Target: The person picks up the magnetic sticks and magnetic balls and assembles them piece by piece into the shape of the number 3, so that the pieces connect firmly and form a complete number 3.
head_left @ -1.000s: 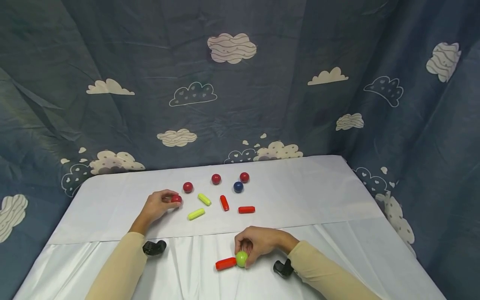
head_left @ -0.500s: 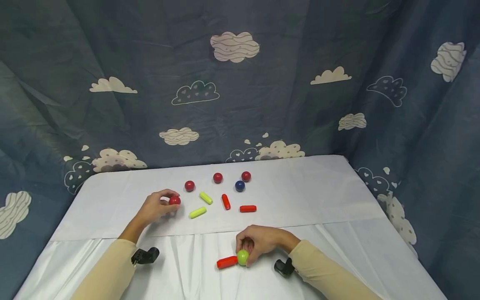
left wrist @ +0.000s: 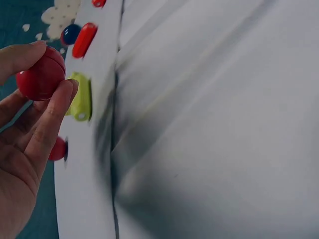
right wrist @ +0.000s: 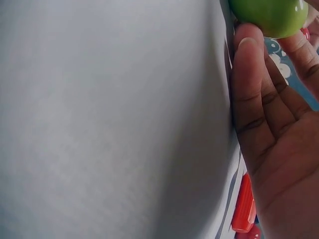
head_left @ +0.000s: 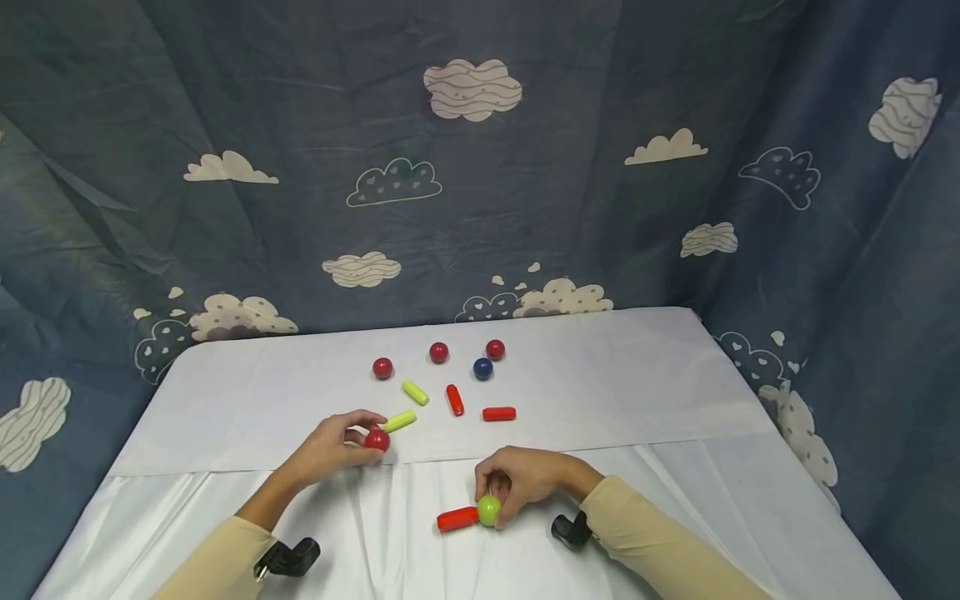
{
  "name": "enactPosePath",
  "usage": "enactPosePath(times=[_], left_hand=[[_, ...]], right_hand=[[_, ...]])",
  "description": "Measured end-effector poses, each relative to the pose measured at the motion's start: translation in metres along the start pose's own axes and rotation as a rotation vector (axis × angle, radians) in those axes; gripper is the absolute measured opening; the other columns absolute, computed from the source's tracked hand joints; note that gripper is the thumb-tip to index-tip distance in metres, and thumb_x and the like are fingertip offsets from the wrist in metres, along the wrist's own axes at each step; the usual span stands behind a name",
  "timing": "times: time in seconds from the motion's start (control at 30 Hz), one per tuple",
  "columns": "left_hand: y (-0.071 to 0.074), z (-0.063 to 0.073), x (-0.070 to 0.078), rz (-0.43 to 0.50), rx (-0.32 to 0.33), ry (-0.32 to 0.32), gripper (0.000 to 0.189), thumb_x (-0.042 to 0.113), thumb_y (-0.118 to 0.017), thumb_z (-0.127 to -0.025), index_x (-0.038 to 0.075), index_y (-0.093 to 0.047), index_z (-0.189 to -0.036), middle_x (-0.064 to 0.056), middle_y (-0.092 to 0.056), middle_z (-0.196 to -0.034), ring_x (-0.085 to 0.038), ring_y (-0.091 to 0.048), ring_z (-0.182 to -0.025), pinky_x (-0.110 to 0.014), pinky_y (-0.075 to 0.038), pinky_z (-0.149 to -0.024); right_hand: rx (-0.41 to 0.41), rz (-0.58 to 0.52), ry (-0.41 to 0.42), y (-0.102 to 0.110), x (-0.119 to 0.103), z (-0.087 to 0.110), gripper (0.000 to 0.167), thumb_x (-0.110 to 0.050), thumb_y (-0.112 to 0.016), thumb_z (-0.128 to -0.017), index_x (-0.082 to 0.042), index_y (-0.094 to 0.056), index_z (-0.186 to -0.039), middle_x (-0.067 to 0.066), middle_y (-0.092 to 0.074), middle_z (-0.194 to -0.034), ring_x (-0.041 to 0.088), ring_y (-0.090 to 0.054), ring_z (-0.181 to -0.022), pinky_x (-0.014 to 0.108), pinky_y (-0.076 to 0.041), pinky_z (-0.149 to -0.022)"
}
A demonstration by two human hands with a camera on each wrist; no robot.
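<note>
My left hand (head_left: 330,450) pinches a glossy red ball (head_left: 377,439) between thumb and fingers, and in the left wrist view the ball (left wrist: 44,74) appears held above the cloth. Just beyond it lies a yellow-green stick (head_left: 400,420). Nearer the front, my right hand (head_left: 528,478) holds a green ball (head_left: 488,510) by thumb and fingertips. That ball meets the right end of a short red stick (head_left: 457,519) lying on the cloth. The right wrist view cuts off the top of the green ball (right wrist: 271,15), and the contact with the stick is not shown there.
Farther back on the white-covered table (head_left: 600,367) are a red ball (head_left: 382,368), two more red balls, and a blue ball (head_left: 483,368). Between lie another yellow-green stick (head_left: 415,392), a red stick (head_left: 454,400) and another red stick (head_left: 498,413). A cloud-patterned curtain (head_left: 525,192) hangs behind.
My left hand has brought the red ball from the back left toward the front and right. My right hand stays in place, holding the green ball against the red stick's end.
</note>
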State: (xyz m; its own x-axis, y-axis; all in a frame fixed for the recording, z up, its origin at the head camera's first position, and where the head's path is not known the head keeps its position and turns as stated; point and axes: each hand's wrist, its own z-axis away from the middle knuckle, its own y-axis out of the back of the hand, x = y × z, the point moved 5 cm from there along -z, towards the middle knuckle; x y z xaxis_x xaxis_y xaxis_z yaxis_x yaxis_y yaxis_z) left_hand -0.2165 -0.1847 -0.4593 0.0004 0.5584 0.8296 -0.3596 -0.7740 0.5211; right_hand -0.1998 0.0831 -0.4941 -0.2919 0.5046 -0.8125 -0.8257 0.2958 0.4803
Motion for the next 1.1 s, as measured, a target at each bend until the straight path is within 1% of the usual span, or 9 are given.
enactPosePath(times=[0.07,0.13,0.27,0.33,0.4,0.53,0.77,0.97,1.1], left_hand=[[-0.008,0.003,0.001,-0.002,-0.033,-0.009,0.045,0.012,-0.079,-0.078,0.002,-0.062,-0.118,-0.006,-0.065,-0.101,-0.018,-0.061,-0.089,-0.030,-0.051,-0.072],[-0.015,0.006,0.003,-0.028,-0.063,-0.029,0.041,0.014,-0.081,-0.077,0.002,-0.065,-0.114,-0.004,-0.066,-0.096,-0.017,-0.062,-0.088,-0.029,-0.051,-0.072],[-0.028,0.010,0.007,-0.118,-0.109,-0.101,0.036,0.015,-0.082,-0.076,0.004,-0.068,-0.107,-0.001,-0.066,-0.093,-0.015,-0.061,-0.084,-0.025,-0.052,-0.072],[-0.033,0.011,0.010,-0.154,-0.130,-0.139,0.036,0.015,-0.082,-0.076,0.003,-0.068,-0.107,-0.001,-0.065,-0.092,-0.014,-0.060,-0.082,-0.024,-0.052,-0.071],[-0.038,0.013,0.012,-0.161,-0.151,-0.161,0.037,0.013,-0.082,-0.075,0.003,-0.067,-0.108,-0.001,-0.065,-0.092,-0.013,-0.060,-0.081,-0.023,-0.052,-0.071],[-0.047,0.017,0.014,-0.162,-0.188,-0.180,0.035,0.012,-0.082,-0.075,0.004,-0.067,-0.105,0.000,-0.064,-0.092,-0.012,-0.061,-0.082,-0.022,-0.052,-0.071],[-0.061,0.024,0.019,-0.165,-0.230,-0.254,0.030,0.010,-0.084,-0.072,0.008,-0.068,-0.098,0.004,-0.063,-0.090,-0.007,-0.059,-0.080,-0.022,-0.052,-0.071],[-0.070,0.027,0.020,-0.185,-0.241,-0.266,0.028,0.015,-0.085,-0.072,0.011,-0.070,-0.094,0.009,-0.061,-0.081,-0.004,-0.056,-0.073,-0.021,-0.050,-0.067],[-0.076,0.028,0.018,-0.201,-0.235,-0.274,0.027,0.017,-0.085,-0.071,0.013,-0.070,-0.093,0.011,-0.059,-0.079,-0.002,-0.055,-0.071,-0.020,-0.050,-0.065]], right_hand=[[0.000,0.003,0.001,0.000,0.000,0.000,0.029,-0.006,-0.084,-0.072,-0.020,-0.066,-0.090,-0.009,-0.058,-0.076,0.003,-0.050,-0.067,0.017,-0.043,-0.062],[-0.001,0.008,0.006,0.000,0.000,0.000,0.029,-0.005,-0.084,-0.071,-0.019,-0.066,-0.090,-0.009,-0.058,-0.076,0.003,-0.050,-0.067,0.017,-0.043,-0.062],[-0.005,0.010,0.008,-0.001,-0.001,-0.001,0.030,-0.005,-0.084,-0.071,-0.019,-0.066,-0.090,-0.009,-0.058,-0.076,0.002,-0.050,-0.067,0.017,-0.043,-0.062],[-0.008,0.005,0.009,0.000,-0.001,-0.001,0.030,-0.005,-0.084,-0.072,-0.019,-0.066,-0.090,-0.009,-0.058,-0.076,0.003,-0.050,-0.067,0.017,-0.043,-0.062],[-0.012,0.000,0.009,0.000,-0.002,-0.001,0.030,-0.004,-0.084,-0.072,-0.019,-0.066,-0.091,-0.009,-0.058,-0.076,0.003,-0.050,-0.067,0.017,-0.043,-0.062],[-0.014,-0.002,0.004,0.000,-0.002,-0.001,0.030,-0.004,-0.084,-0.072,-0.019,-0.066,-0.090,-0.009,-0.057,-0.076,0.003,-0.050,-0.067,0.017,-0.043,-0.061],[-0.008,0.002,-0.015,0.001,0.000,-0.002,0.030,-0.005,-0.084,-0.071,-0.020,-0.066,-0.090,-0.008,-0.058,-0.076,0.004,-0.051,-0.066,0.017,-0.043,-0.061],[-0.007,0.003,-0.014,0.001,0.001,-0.003,0.030,-0.006,-0.084,-0.071,-0.020,-0.066,-0.090,-0.008,-0.059,-0.076,0.004,-0.051,-0.066,0.017,-0.043,-0.061],[-0.004,0.006,-0.012,0.000,0.002,-0.003,0.030,-0.006,-0.084,-0.071,-0.020,-0.066,-0.090,-0.009,-0.058,-0.076,0.003,-0.051,-0.066,0.017,-0.043,-0.061]])
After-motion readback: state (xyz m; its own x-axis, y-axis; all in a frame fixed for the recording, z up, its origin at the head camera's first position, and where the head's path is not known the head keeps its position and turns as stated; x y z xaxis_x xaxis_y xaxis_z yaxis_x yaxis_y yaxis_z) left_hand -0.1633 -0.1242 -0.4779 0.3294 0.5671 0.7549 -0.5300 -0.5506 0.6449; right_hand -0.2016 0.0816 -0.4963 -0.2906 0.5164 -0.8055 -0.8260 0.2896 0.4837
